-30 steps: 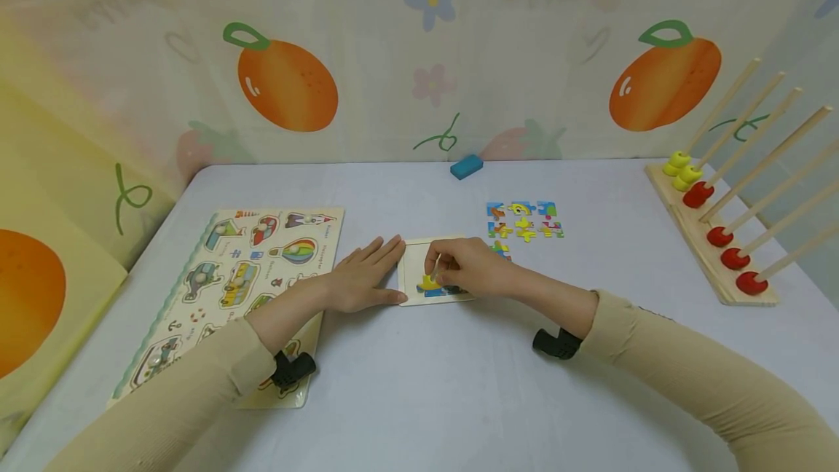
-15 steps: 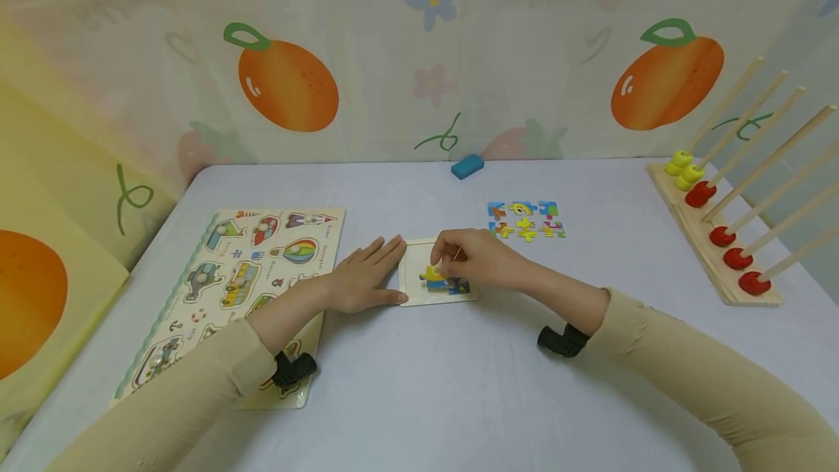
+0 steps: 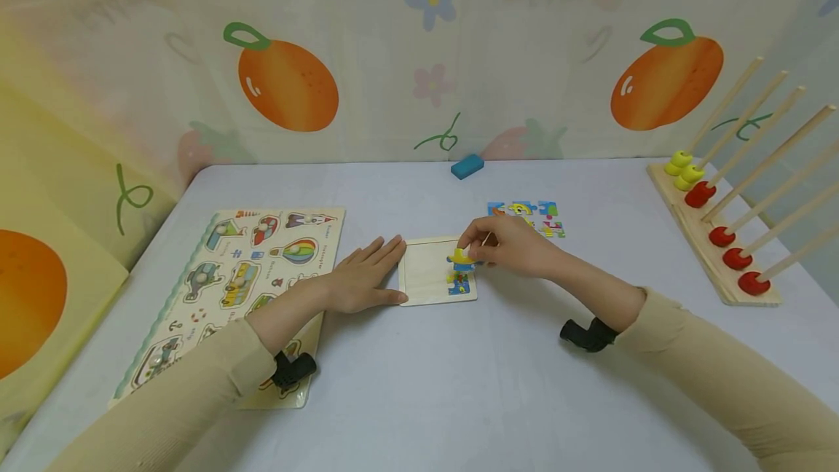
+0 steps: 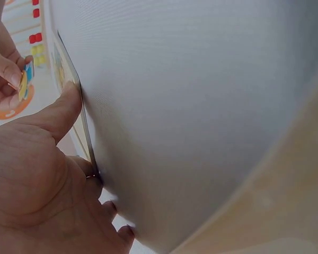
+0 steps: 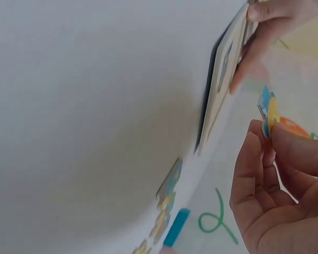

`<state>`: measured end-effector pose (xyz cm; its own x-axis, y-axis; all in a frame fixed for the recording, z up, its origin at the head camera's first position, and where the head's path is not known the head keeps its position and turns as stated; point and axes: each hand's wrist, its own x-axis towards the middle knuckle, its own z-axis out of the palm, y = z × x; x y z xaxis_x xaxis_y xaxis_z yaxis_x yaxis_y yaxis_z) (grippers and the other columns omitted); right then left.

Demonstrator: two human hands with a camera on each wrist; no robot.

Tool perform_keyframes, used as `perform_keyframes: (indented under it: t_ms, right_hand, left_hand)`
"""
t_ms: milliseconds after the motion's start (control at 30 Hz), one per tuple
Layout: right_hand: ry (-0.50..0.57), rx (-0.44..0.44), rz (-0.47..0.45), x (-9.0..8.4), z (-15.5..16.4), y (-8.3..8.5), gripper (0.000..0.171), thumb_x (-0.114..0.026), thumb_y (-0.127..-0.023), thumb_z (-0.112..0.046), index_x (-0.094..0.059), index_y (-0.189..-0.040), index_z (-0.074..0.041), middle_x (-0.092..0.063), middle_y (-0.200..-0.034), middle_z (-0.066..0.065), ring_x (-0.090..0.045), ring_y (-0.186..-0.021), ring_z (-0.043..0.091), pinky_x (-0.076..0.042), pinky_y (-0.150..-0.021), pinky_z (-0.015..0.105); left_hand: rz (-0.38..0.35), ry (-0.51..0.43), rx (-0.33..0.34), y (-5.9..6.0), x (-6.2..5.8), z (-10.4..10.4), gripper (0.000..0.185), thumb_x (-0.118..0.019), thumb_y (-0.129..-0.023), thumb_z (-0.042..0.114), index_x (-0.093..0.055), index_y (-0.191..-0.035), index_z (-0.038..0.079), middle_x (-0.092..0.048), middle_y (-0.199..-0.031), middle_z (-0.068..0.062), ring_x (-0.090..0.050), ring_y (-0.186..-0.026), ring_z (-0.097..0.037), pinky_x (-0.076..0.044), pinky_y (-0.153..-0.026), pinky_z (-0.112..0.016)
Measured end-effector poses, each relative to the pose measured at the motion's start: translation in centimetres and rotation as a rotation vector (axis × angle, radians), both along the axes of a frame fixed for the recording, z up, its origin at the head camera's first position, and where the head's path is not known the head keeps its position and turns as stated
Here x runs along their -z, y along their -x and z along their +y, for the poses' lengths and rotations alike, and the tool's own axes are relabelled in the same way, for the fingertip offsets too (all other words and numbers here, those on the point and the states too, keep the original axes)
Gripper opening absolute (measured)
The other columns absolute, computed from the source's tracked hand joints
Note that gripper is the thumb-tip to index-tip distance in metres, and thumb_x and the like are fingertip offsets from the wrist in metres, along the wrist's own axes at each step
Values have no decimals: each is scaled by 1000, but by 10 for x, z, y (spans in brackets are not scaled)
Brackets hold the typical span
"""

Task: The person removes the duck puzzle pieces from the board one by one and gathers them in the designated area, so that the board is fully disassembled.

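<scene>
My right hand (image 3: pixel 507 248) pinches a yellow-and-blue jigsaw piece (image 3: pixel 462 259) between thumb and fingers, raised over the right side of a small wooden puzzle tray (image 3: pixel 424 268). In the right wrist view, the held piece (image 5: pixel 267 111) stands tilted at the fingertips, apart from the tray. One jigsaw piece (image 3: pixel 460 285) lies in the tray's near right corner. My left hand (image 3: pixel 359 279) rests at the tray's left edge with straight, spread fingers. From the left wrist, the thumb (image 4: pixel 69 106) shows pressing on the tray's rim.
Behind the right hand lie several loose jigsaw pieces (image 3: pixel 552 228), partly hidden by it. A large picture board (image 3: pixel 262 268) of vehicles lies under the left forearm. At the back is a blue block (image 3: pixel 467 167); a bead rack (image 3: pixel 714 246) with upright rods stands at right.
My right hand has lifted the yellow-and-blue piece and carried it right and away from me across the tray, uncovering the corner piece. My left hand has stayed in place.
</scene>
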<state>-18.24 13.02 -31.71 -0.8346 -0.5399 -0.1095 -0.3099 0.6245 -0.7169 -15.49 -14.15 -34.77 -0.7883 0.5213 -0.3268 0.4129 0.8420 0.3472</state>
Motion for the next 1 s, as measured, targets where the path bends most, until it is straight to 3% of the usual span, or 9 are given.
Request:
perform_keyframes:
  t_ms: [167,400,700,1000]
  right_hand:
    - [-11,41,15,-5,16,4,13,-61,-89,-12,-66,-100,-12,-62,-89,6,-59,-70,22,-52,-64,29]
    - [-27,102,33,-12,37,10,13,-60,-90,-12,-65,-101,-11,-61,-95,8,-59,-76,21,-56,-71,35]
    - [-66,127,56,-10,60,13,13,-59,-90,-11,-65,-102,-9,-59,-92,8,-58,-73,20,-57,-70,35]
    - [-91,129,18,-4,78,13,12,-60,-89,-10,-64,-99,-6,-61,-90,11,-57,-70,17,-56,-67,29]
  left_hand:
    - [-8,-8,4,-2,-3,0,85,-47,-92,51,-3,-151,9,1,-160,-7,3,-147,-34,-5,-117,-57]
    - [-12,-31,2,-1,-1,-2,87,-46,-90,56,-3,-151,10,1,-160,-7,3,-147,-34,-5,-116,-58]
    - [-10,-11,-5,-2,-4,0,85,-48,-92,50,-4,-151,9,1,-160,-7,3,-147,-34,-5,-117,-57]
    - [-18,4,-7,-2,-4,1,83,-48,-92,48,-3,-151,8,2,-160,-7,4,-148,-33,-6,-117,-56]
